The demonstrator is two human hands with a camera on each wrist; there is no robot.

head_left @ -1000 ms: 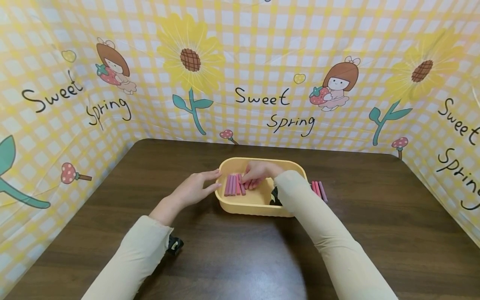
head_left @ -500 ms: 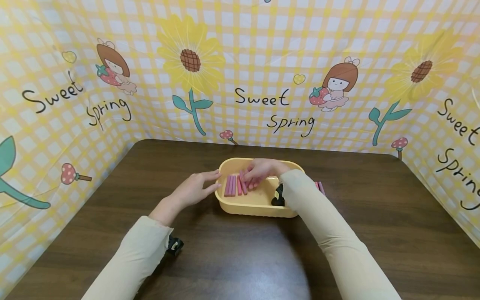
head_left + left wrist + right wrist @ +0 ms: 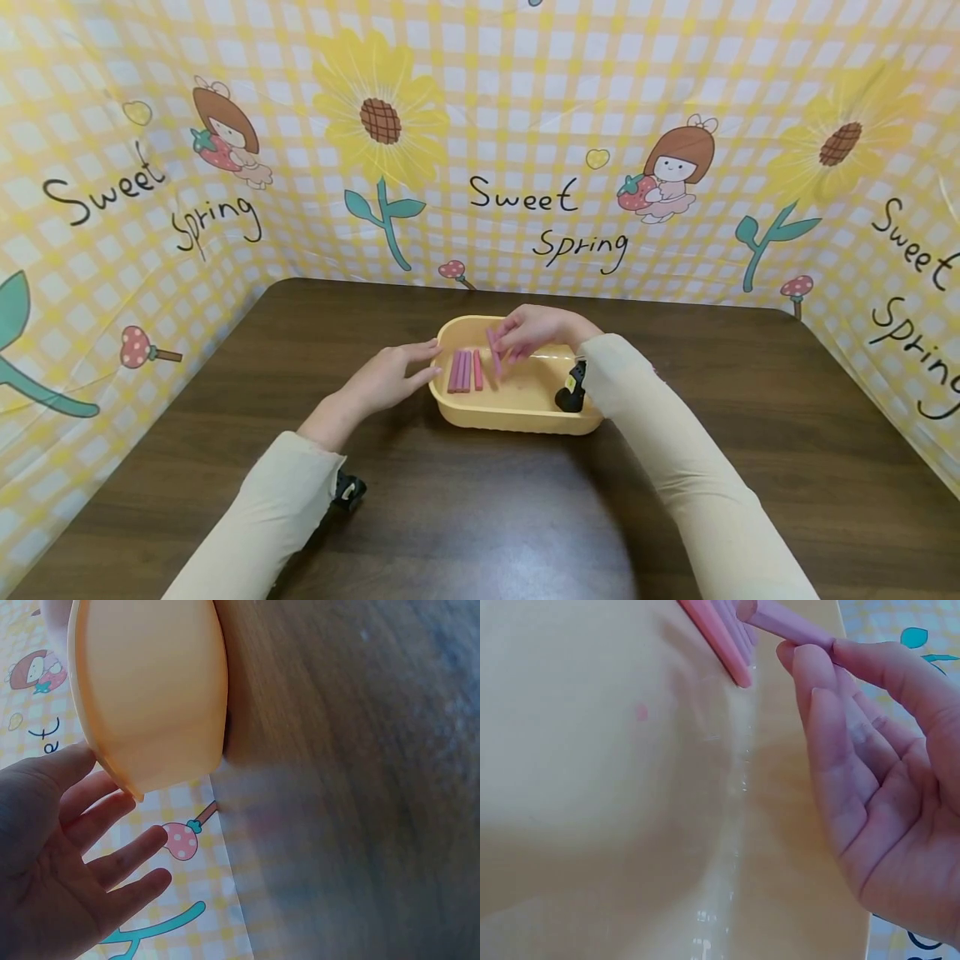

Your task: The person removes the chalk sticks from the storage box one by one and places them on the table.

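My right hand (image 3: pixel 536 329) is over the yellow plastic box (image 3: pixel 517 421), pinching a purple stick (image 3: pixel 791 622) between thumb and fingers, its far end pointing away from the hand. Below it, a pink stick (image 3: pixel 477 370) lies at the right end of a short row, with several purple sticks (image 3: pixel 460 372) beside it at the left of the box floor. Against the box's left end, my left hand (image 3: pixel 386 377) touches the rim with thumb and fingertips; the other fingers (image 3: pixel 131 855) are spread and straight in the left wrist view.
The box stands on a dark wood table (image 3: pixel 450 517) backed by a yellow checked cloth (image 3: pixel 525 100). A black wrist camera (image 3: pixel 572 390) hangs under the right sleeve (image 3: pixel 667 442), inside the box's right end. That sleeve mostly hides the sticks on the table to the right.
My right hand has lifted the purple stick off the right end of the row and drawn it up and right. My left hand has stayed at the rim.
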